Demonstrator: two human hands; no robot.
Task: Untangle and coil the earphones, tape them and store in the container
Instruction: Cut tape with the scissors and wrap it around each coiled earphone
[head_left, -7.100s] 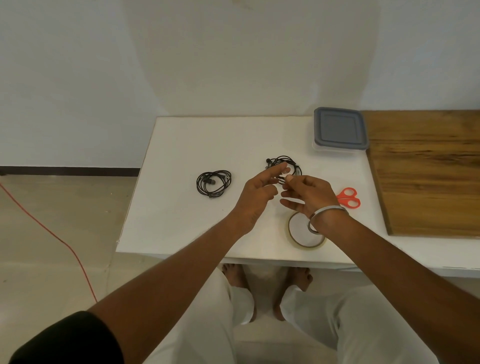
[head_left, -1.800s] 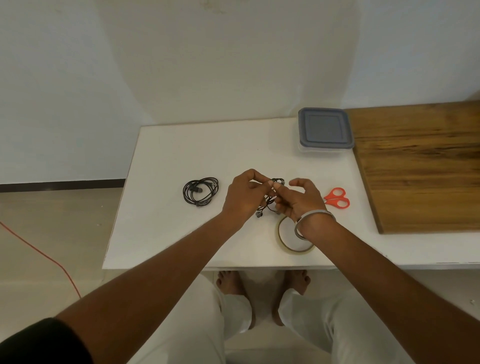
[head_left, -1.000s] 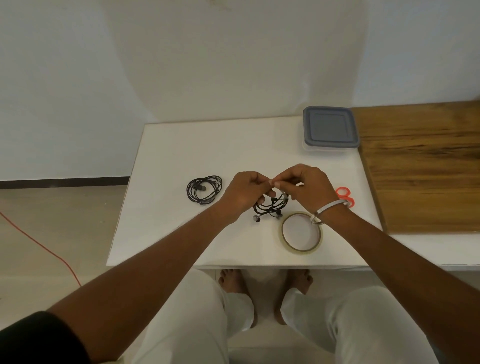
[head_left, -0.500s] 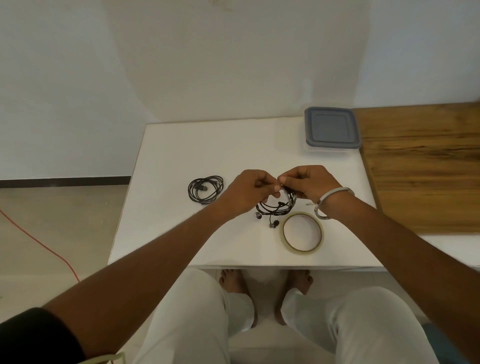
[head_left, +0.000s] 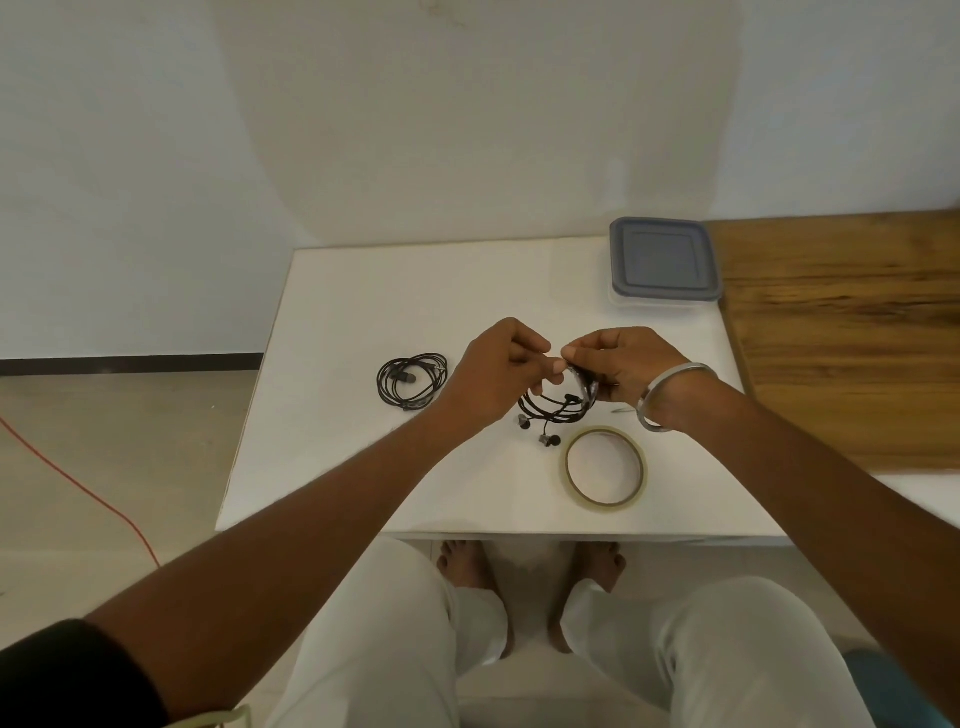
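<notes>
Head view, looking down on a white table (head_left: 363, 312); all places are given from the tape roll (head_left: 605, 466), which lies flat near the table's front edge.

Left hand (head_left: 493, 374): up and to the left of the tape roll, raised above the tabletop, fingers curled, thumb and forefinger pinching the top of a coiled pair of black earphones (head_left: 556, 405).

Right hand (head_left: 621, 366): directly beyond the tape roll, fingers curled, pinching the same coil from its right side. The fingertips of both hands almost meet. A metal bangle (head_left: 670, 395) sits on the right wrist.

The held coil hangs between the hands, just beyond the tape roll's far-left rim. Its earbuds dangle at the lower end, close to the roll; whether they touch the table I cannot tell.

Second pair of earphones (head_left: 412, 380): coiled, flat on the table, well to the left of the tape roll and left of the left hand, untouched.

Container (head_left: 664, 262): grey lid on, far beyond the tape roll at the table's back right corner.

Wooden board (head_left: 852, 338): to the right of the tape roll, beside the container.

A small metallic tip (head_left: 621, 410) shows just beyond the roll, under the right wrist; too hidden to identify.
</notes>
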